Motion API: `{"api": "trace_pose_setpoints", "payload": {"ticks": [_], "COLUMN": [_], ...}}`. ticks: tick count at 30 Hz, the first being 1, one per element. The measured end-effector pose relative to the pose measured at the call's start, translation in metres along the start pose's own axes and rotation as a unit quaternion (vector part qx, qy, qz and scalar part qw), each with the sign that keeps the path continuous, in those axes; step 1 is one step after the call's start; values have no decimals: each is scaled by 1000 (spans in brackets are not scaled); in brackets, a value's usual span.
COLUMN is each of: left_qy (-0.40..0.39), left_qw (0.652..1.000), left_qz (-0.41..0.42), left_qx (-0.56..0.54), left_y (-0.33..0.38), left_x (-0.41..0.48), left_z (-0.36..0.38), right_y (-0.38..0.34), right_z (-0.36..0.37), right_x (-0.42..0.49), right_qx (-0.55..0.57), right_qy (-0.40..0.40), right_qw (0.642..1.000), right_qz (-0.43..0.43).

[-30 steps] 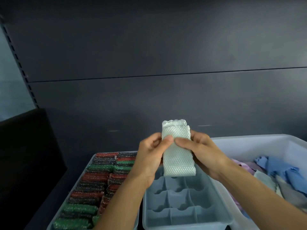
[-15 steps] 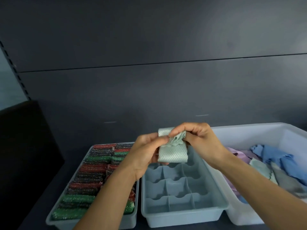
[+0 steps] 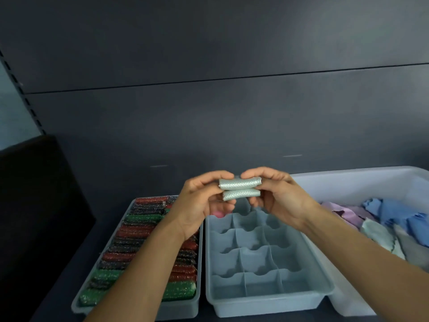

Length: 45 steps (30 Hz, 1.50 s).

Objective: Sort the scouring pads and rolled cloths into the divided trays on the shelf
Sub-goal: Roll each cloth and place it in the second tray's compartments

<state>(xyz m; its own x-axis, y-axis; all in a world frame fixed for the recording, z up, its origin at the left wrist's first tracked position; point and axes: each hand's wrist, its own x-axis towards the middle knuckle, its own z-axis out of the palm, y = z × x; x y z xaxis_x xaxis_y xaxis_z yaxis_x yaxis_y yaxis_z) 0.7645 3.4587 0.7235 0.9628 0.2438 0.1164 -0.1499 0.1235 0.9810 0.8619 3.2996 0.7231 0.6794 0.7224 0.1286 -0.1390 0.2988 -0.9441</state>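
Change: the pale green cloth [image 3: 240,188], held upright and flat a second ago, has been folded into a tight double roll and turned level.
Cloth position: held in the air above the far end of the divided tray [image 3: 267,296].
Left hand [image 3: 204,201]: fingers closed on the roll's left end.
Right hand [image 3: 277,197]: fingers closed on the roll's right end.
Divided tray: its visible compartments are seen empty; something pink shows at its far left corner, unclear.
Left of the divided tray: a tray [image 3: 183,309] packed with red, green and dark scouring pads [image 3: 137,231].
Right of the divided tray: a white bin [image 3: 348,182] of loose cloths [image 3: 394,219].
Progress: pads judged largely sorted; cloth sorting barely begun, many cloths left.
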Motion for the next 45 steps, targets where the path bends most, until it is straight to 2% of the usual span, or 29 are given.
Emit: {"api": "trace_pose_setpoints", "payload": {"ticks": [2, 4, 8, 14, 16, 21, 26, 28, 33, 36, 38, 40, 42, 44, 45], "left_qy": [-9, -31, -27, -14, -5, -53, -66, -70, -64, -69, -66, -53, -55, -67, -72], "left_qw": [999, 998, 985, 922, 894, 826, 779, 767, 759, 761, 752, 758, 794, 822, 832], "left_qz": [-35, -48, -12, 29, 45, 13, 38, 56, 53, 22, 12, 19, 42, 59, 57], "left_qx": [-31, -17, 168, 385, 445, 562, 622, 635, 645, 645, 655, 650, 605, 562, 548], "left_y": [3, 4, -16, -67, -79, -96, -103, -105, -104, -98, -91, -84, -79, -75, -74], "left_x": [12, 26, 59, 95, 101, 106, 100, 99, 99, 98, 95, 90, 84, 76, 72], "left_z": [-6, -11, -22, -30, -30, -37, -43, -44, -44, -41, -32, -18, 2, 26, 37], "right_y": [-4, -7, 6, 44, 52, 63, 75, 80, 80, 72, 60, 40, 16, -2, -7], "right_z": [-4, -11, -29, -52, -55, -51, -49, -48, -46, -42, -43, -53, -74, -108, -126], "right_x": [10, 21, 45, 81, 90, 102, 107, 107, 110, 100, 84, 62, 40, 22, 15], "right_qx": [-34, -124, -299, -482, -549, -748, -819, -831, -813, -783, -761, -735, -688, -656, -666], "right_qy": [10, 31, 61, 34, 28, -8, -46, -60, -63, -60, -35, 29, 137, 230, 239], "right_qw": [999, 992, 952, 872, 830, 657, 565, 544, 565, 609, 644, 677, 709, 717, 707], "right_qz": [9, 16, -13, 78, 96, 90, 91, 96, 124, 113, 76, 1, -79, -57, 2]}}
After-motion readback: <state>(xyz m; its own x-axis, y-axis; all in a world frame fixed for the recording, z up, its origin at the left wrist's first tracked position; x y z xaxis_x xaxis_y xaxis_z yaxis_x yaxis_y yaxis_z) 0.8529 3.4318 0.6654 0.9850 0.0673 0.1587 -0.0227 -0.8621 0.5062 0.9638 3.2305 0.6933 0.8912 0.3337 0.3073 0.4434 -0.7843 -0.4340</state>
